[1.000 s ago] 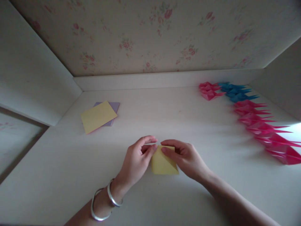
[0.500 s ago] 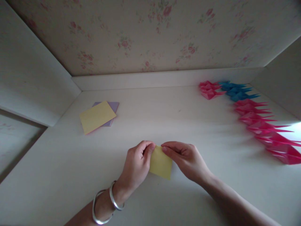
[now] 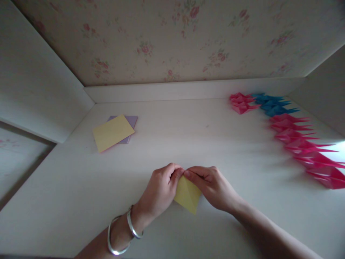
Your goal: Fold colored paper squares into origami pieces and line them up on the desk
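A small yellow sheet of paper is pinched at its top edge between both hands, and a faint crease runs down it toward its lower corner. My left hand, with two silver bangles at the wrist, grips the upper left of the sheet, thumb against forefinger. From the other side my right hand pinches the upper right, its fingertips meeting those of the left. Parts of the sheet's sides are hidden behind the fingers.
Yellow paper lies over purple paper at the left of the white tabletop. Folded pink paper shapes and blue ones line the right side. A flowered wall rises behind.
My hands have come closer together at the paper's top. The sheet has turned so a corner points down, and a crease now shows on it.
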`<action>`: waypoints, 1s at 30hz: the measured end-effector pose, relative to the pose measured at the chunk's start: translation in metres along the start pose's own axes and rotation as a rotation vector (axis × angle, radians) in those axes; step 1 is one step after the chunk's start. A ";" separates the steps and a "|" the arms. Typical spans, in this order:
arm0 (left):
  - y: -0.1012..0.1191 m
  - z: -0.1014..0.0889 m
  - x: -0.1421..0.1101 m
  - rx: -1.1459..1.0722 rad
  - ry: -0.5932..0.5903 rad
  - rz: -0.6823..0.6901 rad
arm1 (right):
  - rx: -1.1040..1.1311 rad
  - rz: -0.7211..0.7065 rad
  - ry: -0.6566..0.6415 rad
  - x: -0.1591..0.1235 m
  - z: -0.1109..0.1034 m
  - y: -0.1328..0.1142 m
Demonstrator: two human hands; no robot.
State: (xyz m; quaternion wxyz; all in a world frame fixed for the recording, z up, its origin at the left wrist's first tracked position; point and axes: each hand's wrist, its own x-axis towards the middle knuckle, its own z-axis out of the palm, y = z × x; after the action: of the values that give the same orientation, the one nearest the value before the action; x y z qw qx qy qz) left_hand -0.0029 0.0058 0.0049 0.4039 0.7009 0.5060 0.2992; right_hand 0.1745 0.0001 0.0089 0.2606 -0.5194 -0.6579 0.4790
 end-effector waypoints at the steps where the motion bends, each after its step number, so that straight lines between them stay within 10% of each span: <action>1: 0.001 0.000 0.000 0.004 -0.002 -0.002 | -0.007 -0.012 0.008 0.000 0.000 0.000; 30: -0.006 -0.008 0.005 -0.329 0.117 -0.208 | 0.337 -0.028 0.020 0.000 -0.002 0.013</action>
State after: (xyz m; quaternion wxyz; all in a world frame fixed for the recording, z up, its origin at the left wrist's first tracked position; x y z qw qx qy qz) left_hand -0.0109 0.0142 0.0034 0.5119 0.5506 0.5426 0.3747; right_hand 0.1816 0.0005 -0.0020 0.3570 -0.4640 -0.5729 0.5737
